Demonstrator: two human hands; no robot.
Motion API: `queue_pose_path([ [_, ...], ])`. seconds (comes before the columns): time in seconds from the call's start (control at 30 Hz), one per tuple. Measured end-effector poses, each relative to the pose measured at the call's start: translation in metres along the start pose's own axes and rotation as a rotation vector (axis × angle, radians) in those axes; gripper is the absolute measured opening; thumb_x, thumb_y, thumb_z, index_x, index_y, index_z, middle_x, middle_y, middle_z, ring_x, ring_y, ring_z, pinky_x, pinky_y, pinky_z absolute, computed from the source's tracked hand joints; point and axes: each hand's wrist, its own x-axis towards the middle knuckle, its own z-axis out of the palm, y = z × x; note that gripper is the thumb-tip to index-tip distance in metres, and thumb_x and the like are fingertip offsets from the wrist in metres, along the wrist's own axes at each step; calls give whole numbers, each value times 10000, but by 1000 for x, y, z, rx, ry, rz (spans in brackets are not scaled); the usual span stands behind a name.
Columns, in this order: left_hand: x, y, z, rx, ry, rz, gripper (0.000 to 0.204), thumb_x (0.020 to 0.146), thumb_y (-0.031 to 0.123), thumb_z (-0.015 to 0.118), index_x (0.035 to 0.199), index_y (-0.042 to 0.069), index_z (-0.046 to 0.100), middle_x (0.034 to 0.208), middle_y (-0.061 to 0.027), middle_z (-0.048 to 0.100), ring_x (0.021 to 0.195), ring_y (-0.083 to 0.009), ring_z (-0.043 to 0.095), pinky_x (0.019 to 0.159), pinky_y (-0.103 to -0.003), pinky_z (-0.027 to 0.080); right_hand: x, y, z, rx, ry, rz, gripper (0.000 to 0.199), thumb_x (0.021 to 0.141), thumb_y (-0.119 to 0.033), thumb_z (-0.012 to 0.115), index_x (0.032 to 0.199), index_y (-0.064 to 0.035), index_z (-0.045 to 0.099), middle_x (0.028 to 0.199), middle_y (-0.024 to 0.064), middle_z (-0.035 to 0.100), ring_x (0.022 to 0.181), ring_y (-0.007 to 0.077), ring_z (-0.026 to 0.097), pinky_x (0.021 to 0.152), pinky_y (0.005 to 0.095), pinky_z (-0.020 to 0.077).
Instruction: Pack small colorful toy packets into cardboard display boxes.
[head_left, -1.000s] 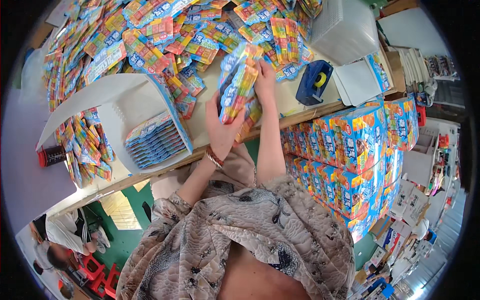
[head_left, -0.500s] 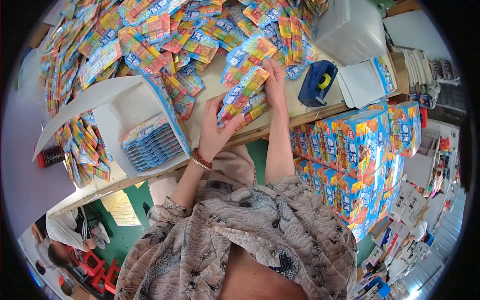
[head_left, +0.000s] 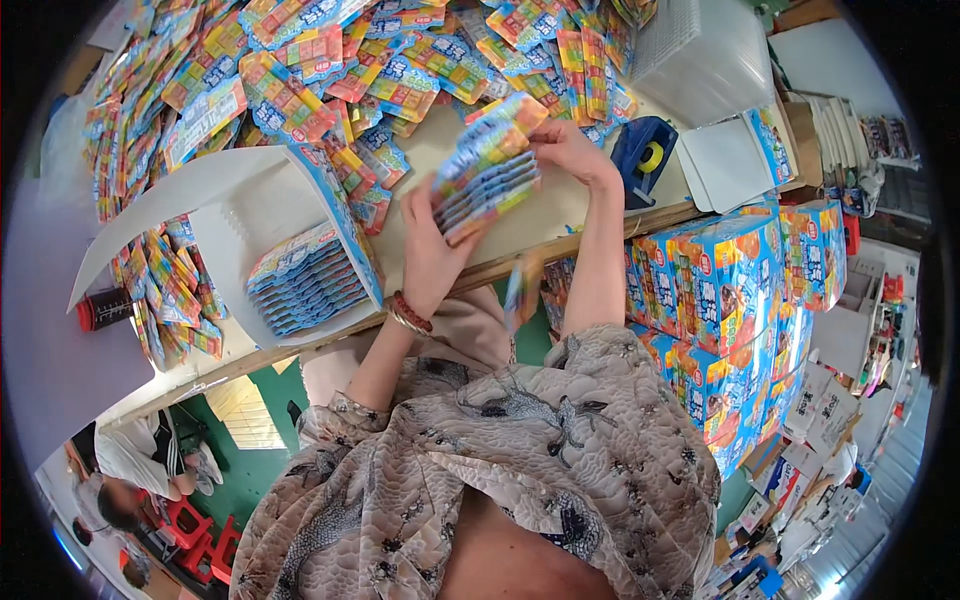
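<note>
Blue-edged packs (head_left: 487, 168) are pinched in the left grip (head_left: 436, 250); the half-curled right grip (head_left: 575, 155) touches them, hold unclear. One blurry pack (head_left: 522, 290) has dropped below, apart.

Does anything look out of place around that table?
Yes: a blurred, colourful packet at the wooden table edge, held by neither the left hand nor the right hand. The blur suggests it may be falling.

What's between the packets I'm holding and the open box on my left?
The printed side wall of the open box stands between, with loose packets just outside it; your left hand, gripping the held packets, is on that side.
</note>
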Motion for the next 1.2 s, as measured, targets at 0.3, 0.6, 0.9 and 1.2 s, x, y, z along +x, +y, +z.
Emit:
queue_pose_path([
  [0.3,18,1,7,-286,19,-219,1045,566,164,882,1405,-20,286,1206,-180,516,1093,-254,546,942,-365,453,1,-8,-3,-213,-32,53,98,787,22,574,869,7,626,734,-37,573,708,56,510,636,237,413],
  [0.6,21,13,8,-84,-40,69,698,627,106,834,1235,52,498,1089,-159,516,1003,-310,550,859,-367,482,-21,-20,33,-393,696,-349,294,920,-128,553,1199,-34,566,909,80,642,877,145,608,799,275,479],
  [0.9,10,-3,14,-22,12,91,1215,568,219,895,1461,-32,109,1152,-147,526,1075,-289,475,953,-394,386,-27,-7,52,-421,306,-131,389,955,-420,505,954,-75,684,740,47,592,705,110,523,639,265,420],
  [1.2,10,-12,11,-84,-57,0,1189,588,157,874,1469,-12,93,1112,-133,529,1018,-270,493,888,-378,428,-52,22,52,151,323,-296,723,959,-612,256,1346,-34,454,1359,128,477,1278,225,430,1082,368,298],
])
